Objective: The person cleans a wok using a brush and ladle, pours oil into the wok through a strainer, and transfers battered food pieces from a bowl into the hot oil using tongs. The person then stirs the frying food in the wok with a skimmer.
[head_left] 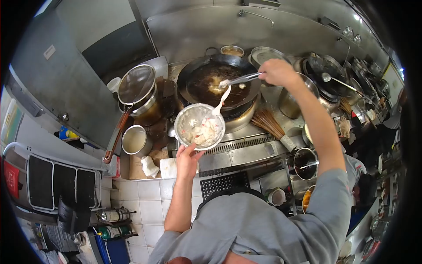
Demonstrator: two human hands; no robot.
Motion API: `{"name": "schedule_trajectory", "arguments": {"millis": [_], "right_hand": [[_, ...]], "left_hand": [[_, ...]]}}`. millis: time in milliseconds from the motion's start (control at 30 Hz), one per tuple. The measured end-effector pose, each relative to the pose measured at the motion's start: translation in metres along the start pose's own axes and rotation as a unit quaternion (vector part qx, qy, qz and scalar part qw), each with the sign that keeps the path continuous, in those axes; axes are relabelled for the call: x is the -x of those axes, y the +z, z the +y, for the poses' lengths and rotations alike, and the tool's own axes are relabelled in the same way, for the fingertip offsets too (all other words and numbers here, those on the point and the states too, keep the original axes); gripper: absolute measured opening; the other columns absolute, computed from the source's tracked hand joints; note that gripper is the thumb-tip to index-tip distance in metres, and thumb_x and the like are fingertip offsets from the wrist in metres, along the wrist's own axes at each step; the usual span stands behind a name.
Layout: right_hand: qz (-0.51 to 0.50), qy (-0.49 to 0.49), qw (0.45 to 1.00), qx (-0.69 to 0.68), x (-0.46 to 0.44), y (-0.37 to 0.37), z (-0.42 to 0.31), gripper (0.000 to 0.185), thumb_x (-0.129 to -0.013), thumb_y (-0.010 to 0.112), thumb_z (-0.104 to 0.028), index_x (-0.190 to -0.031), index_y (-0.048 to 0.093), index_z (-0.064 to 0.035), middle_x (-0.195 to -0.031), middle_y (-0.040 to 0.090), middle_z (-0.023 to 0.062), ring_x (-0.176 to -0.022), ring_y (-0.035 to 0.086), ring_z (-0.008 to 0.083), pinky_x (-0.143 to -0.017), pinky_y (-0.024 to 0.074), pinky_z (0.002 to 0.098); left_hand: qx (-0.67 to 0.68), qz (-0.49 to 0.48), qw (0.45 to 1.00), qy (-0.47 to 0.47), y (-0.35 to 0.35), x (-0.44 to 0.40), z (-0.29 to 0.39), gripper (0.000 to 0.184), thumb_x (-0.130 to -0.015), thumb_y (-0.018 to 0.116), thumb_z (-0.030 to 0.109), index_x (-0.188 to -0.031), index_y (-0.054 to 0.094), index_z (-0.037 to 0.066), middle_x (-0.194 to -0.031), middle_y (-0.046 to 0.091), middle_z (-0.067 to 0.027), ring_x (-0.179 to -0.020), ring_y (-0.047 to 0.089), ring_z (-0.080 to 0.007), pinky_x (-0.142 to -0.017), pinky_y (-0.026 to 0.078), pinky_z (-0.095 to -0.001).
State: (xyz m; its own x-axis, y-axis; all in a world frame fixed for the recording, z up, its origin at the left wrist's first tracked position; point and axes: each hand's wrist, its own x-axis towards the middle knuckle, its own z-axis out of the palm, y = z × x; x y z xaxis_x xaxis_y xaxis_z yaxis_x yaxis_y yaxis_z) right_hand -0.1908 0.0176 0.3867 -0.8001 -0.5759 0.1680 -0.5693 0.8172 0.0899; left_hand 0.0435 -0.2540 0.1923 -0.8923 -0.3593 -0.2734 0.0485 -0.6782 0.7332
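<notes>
My left hand (188, 159) grips the near rim of a metal bowl (179, 127), tilted over the stove's front edge. Inside are pale, batter-coated pieces (205, 132) with reddish bits. My right hand (278, 72) is closed around metal tongs (246, 78) that reach over a large dark wok (187, 70). A whitish lump (224, 83) is at the tong tips. From just below it, a long white strip (223, 100) runs down to the bowl; I cannot tell whether it is food or a utensil. Pale foam (215, 86) bubbles in the wok's dark oil.
On the left, a long-handled mesh strainer (137, 83) rests across a metal pot (147, 108), near another container (136, 141) of pale liquid. A bamboo brush (269, 123) lies right of the wok, near a tall pot (291, 105). A ladle (343, 82) crosses a second wok farther right.
</notes>
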Motion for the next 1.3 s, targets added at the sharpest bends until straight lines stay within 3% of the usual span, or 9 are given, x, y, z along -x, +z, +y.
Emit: {"name": "schedule_trajectory", "arguments": {"millis": [200, 300, 600, 733, 833, 900, 1000, 1100, 1300], "right_hand": [[-0.054, 0.054, 0.997, 0.023, -0.022, 0.087, 0.005, 0.022, -0.083, 0.062, -0.029, -0.093, 0.072, -0.0125, -0.088, 0.069, 0.0142, -0.088, 0.066, 0.0326, -0.078, 0.052, 0.044], [-0.082, 0.121, 0.989, -0.013, -0.018, 0.113, 0.008, 0.03, -0.083, 0.061, -0.028, -0.098, 0.069, -0.0035, -0.1, 0.068, 0.0185, -0.095, 0.065, 0.0334, -0.084, 0.0517, 0.0434], [-0.005, 0.21, 0.977, -0.044, 0.027, 0.161, 0.013, 0.034, -0.089, 0.054, -0.033, -0.093, 0.065, -0.001, -0.093, 0.067, 0.0219, -0.087, 0.066, 0.0383, -0.079, 0.0522, 0.0466], [0.027, 0.188, 0.982, -0.021, 0.032, 0.14, 0.005, 0.031, -0.088, 0.056, -0.031, -0.094, 0.063, -0.0014, -0.089, 0.067, 0.0209, -0.084, 0.066, 0.0381, -0.076, 0.0525, 0.047], [0.138, 0.112, 0.98, -0.092, 0.035, 0.065, -0.027, 0.027, -0.084, 0.062, -0.028, -0.094, 0.064, -0.0027, -0.088, 0.067, 0.0193, -0.083, 0.066, 0.0359, -0.075, 0.0523, 0.0461], [0.111, -0.119, 0.971, -0.174, 0.036, 0.027, -0.054, 0.025, -0.079, 0.067, -0.024, -0.094, 0.065, -0.0039, -0.088, 0.067, 0.0183, -0.081, 0.065, 0.034, -0.072, 0.0522, 0.0449], [0.034, -0.252, 0.962, -0.101, 0.035, 0.014, -0.097, 0.02, -0.076, 0.068, -0.022, -0.084, 0.067, -0.0039, -0.08, 0.067, 0.0169, -0.075, 0.066, 0.0317, -0.068, 0.0526, 0.0426], [-0.072, -0.252, 0.962, 0.073, 0.019, 0.002, -0.118, 0.015, -0.073, 0.069, -0.02, -0.073, 0.068, -0.0048, -0.072, 0.066, 0.0147, -0.07, 0.066, 0.0299, -0.065, 0.0529, 0.0408], [0.051, -0.182, 0.979, 0.081, -0.005, -0.054, -0.09, 0.015, -0.077, 0.067, -0.022, -0.079, 0.071, -0.0079, -0.071, 0.066, 0.013, -0.072, 0.065, 0.0318, -0.068, 0.0522, 0.0426]], "left_hand": [[0.01, -0.01, 1.0, -0.004, -0.007, 0.001, 0.008, 0.03, -0.087, 0.054, 0.001, -0.116, 0.05, 0.002, -0.11, 0.059, -0.0096, -0.096, 0.058, -0.0204, -0.085, 0.053, -0.043], [0.018, -0.016, 1.0, 0.007, -0.01, -0.004, 0.013, 0.028, -0.087, 0.055, 0.002, -0.115, 0.051, 0.003, -0.11, 0.059, -0.0093, -0.097, 0.058, -0.02, -0.085, 0.053, -0.0419], [0.023, -0.003, 0.999, 0.038, -0.02, 0.002, 0.026, 0.026, -0.087, 0.055, 0.003, -0.114, 0.053, 0.003, -0.107, 0.061, -0.009, -0.094, 0.059, -0.0177, -0.083, 0.054, -0.0388], [0.02, 0.022, 0.999, 0.028, -0.027, -0.006, 0.018, 0.023, -0.088, 0.054, 0.003, -0.111, 0.054, 0.001, -0.104, 0.062, -0.0094, -0.093, 0.06, -0.0173, -0.083, 0.054, -0.0395], [-0.038, 0.009, 0.998, 0.049, -0.023, -0.012, 0.012, 0.027, -0.09, 0.053, 0.004, -0.116, 0.051, -0.002, -0.112, 0.06, -0.0135, -0.101, 0.061, -0.0258, -0.083, 0.054, -0.039], [-0.057, -0.013, 0.996, 0.069, -0.01, -0.011, 0.012, 0.022, -0.09, 0.053, 0.004, -0.11, 0.057, -0.003, -0.108, 0.062, -0.0129, -0.099, 0.061, -0.023, -0.083, 0.054, -0.0386], [-0.068, -0.044, 0.994, 0.075, 0.01, -0.005, 0.01, 0.019, -0.09, 0.052, 0.003, -0.107, 0.06, -0.002, -0.104, 0.064, -0.0109, -0.097, 0.062, -0.0204, -0.082, 0.055, -0.0382], [-0.089, -0.073, 0.991, 0.073, 0.015, -0.004, 0.005, 0.02, -0.09, 0.054, 0.005, -0.108, 0.061, 0.0, -0.105, 0.064, -0.0092, -0.093, 0.064, -0.0192, -0.076, 0.056, -0.0357], [-0.039, -0.039, 0.996, 0.063, 0.003, -0.016, 0.001, 0.019, -0.09, 0.053, 0.004, -0.107, 0.06, 0.0, -0.104, 0.064, -0.009, -0.094, 0.063, -0.0185, -0.077, 0.055, -0.0362]]}}
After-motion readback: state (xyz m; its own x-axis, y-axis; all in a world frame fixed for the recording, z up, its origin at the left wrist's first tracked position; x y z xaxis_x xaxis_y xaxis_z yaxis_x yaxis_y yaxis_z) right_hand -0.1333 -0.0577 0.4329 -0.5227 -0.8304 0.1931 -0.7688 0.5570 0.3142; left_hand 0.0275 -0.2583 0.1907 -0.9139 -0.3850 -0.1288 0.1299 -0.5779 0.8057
